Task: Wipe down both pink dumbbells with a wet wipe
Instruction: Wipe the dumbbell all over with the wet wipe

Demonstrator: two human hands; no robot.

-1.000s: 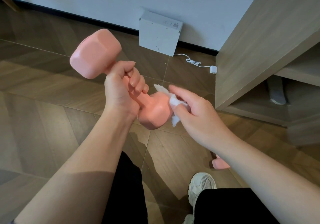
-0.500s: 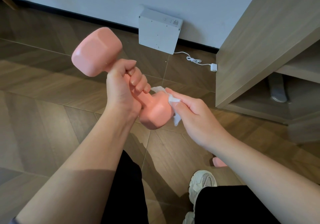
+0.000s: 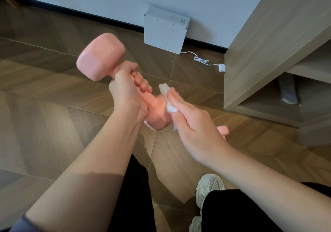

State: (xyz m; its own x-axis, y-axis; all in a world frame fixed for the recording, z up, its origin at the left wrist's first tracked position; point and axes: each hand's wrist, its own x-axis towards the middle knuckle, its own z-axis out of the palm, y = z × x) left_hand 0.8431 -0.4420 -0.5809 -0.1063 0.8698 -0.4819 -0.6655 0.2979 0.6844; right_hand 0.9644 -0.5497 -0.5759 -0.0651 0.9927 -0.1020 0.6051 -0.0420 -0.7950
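My left hand grips the handle of a pink dumbbell, held tilted in the air with one head up left and the other head low by my right hand. My right hand holds a white wet wipe between thumb and fingers and presses it on the right side of the lower head. A small pink part of the second dumbbell shows on the floor just past my right wrist; the rest is hidden by my arm.
A white box leans on the wall, with a white cable and plug on the floor. A wooden cabinet stands at the right. My shoe and black trousers are below.
My right hand has slid the wipe up and round the lower head, from its underside to its right side. The dumbbell has tilted slightly. More of the second dumbbell shows beside my wrist.
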